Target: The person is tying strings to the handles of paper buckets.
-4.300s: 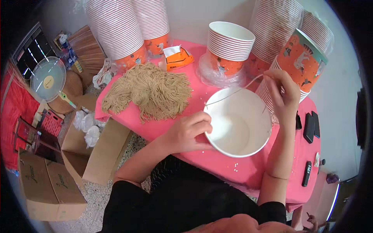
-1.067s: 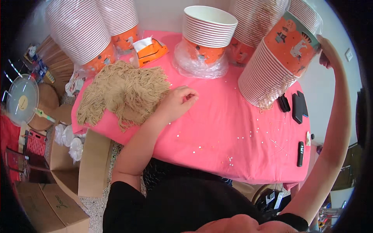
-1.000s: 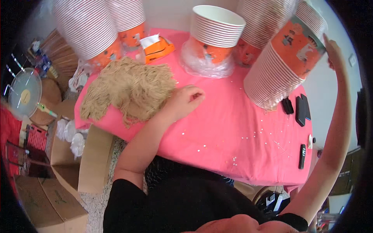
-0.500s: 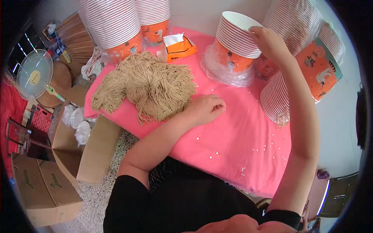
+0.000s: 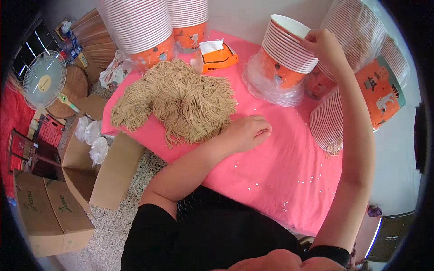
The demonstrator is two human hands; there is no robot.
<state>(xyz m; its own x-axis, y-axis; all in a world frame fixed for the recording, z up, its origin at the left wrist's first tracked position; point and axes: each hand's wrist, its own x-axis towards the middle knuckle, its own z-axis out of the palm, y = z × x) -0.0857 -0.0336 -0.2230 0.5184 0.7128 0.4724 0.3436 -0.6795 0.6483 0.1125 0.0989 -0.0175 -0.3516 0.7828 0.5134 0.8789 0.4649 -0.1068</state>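
Observation:
My right hand [image 5: 323,47] pinches the rim of the top paper bucket [image 5: 287,26] in a nested stack. A strip of orange shows inside that rim beside my fingers. Crumpled clear plastic [image 5: 271,86] wraps the foot of this orange-and-white stack. My left hand [image 5: 248,133] rests on the pink cloth [image 5: 275,167] with its fingers curled closed; whatever they hold, if anything, is hidden. Just beyond its wrist lies a large heap of beige cord [image 5: 190,101].
Tall bucket stacks [image 5: 135,27] stand behind the cord, with an orange tissue pack [image 5: 219,58] beside them. More buckets [image 5: 327,119] lie on their side near my right forearm. Small white bits dot the cloth. An open cardboard box [image 5: 115,171] and a fan [image 5: 44,81] are at left.
The whole view has shifted slightly, moving the table things rightward. My right hand stays at the bucket rim, where an orange strip now shows. My left hand remains curled on the cloth.

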